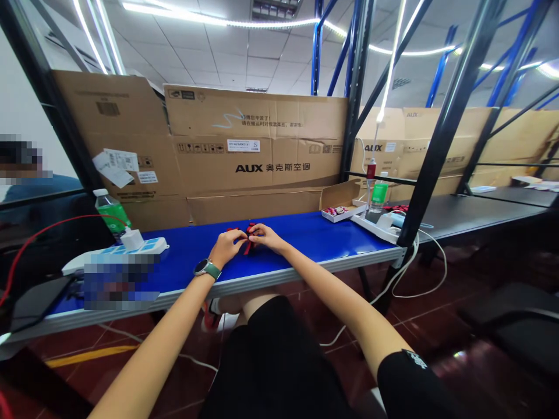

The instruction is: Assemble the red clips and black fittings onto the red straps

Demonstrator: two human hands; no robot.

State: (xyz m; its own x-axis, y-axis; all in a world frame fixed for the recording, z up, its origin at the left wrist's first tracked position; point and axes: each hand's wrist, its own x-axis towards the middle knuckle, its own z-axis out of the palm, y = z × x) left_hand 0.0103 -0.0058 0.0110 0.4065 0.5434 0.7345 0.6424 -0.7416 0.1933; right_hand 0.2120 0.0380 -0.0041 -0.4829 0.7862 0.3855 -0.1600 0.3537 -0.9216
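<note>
Standing nearby, I watched a person seated at a blue-topped workbench, both bare forearms reaching forward so that the hands met over the bench, nearer its front edge than its back. Between them was a small red object, too small and too covered by fingers for me to say what it was. A narrow strip of it hung toward the person, its long axis running roughly front to back with a slight lean, though I could not make out its far end. The left hand, with a wristwatch on a green strap just behind it, lay on the object's left side, its fingers curled inward and touching the red. The right hand came in from the other side, its fingers closed against the object and, as far as I could judge, slightly nearer its middle. Neither hand was spread; both looked closed on the object in a small pinch. Off to the right along the bench sat a shallow white tray of small pink-and-white items, and to the left lay a white power strip beside a green-labelled bottle. Cardboard AUX cartons were stacked behind the bench.
</note>
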